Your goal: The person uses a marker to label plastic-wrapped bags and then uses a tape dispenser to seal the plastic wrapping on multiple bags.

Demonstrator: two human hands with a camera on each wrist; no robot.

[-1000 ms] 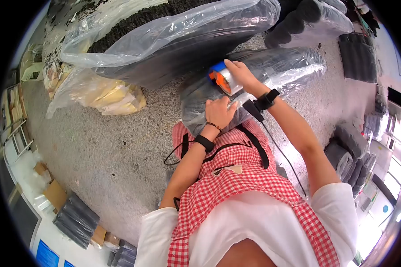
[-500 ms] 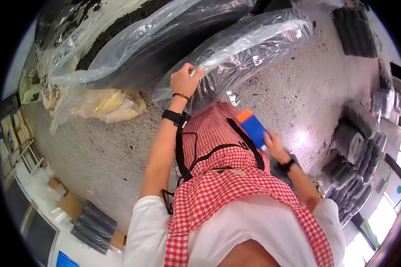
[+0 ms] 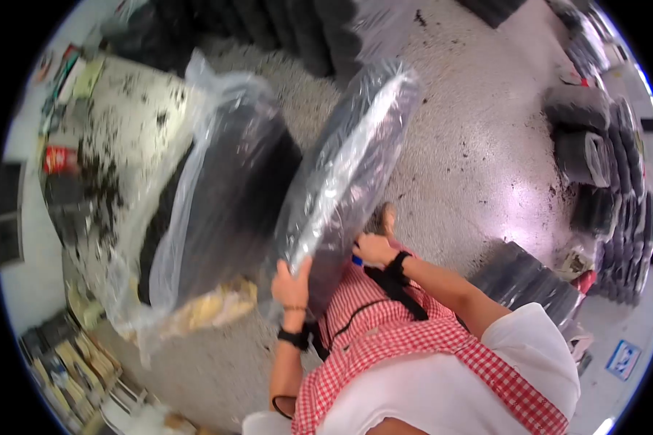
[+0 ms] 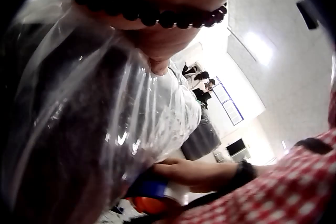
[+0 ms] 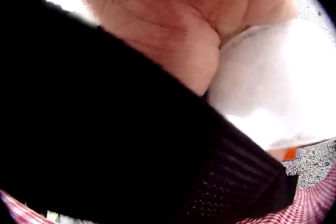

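A long dark bundle in clear plastic (image 3: 341, 167) stands tilted in front of the apron. The left hand (image 3: 292, 286) grips the plastic near its lower end; in the left wrist view the thumb of that hand (image 4: 159, 65) lies against the wrap. Beside the bundle's lower right side, the right hand (image 3: 376, 250) holds a tape dispenser, mostly hidden in the head view. Its blue part (image 4: 149, 186) and orange part (image 4: 149, 204) show under the right hand (image 4: 186, 174) in the left wrist view. A white roll surface (image 5: 262, 82) sits against the right palm (image 5: 173, 29).
Left of the bundle stands a larger open plastic bag with dark contents (image 3: 232, 188), and yellowish material (image 3: 221, 308) lies below it. Wrapped dark bundles (image 3: 530, 279) lie at the right, with stacked ones (image 3: 620, 210) beyond. More dark rolls (image 3: 290, 29) stand at the back.
The view has turned. The bundle has swung from lying sideways to a steeper tilt, with the left hand on its lower end. The right hand has brought the dispenser from the apron's side back beside the bundle.
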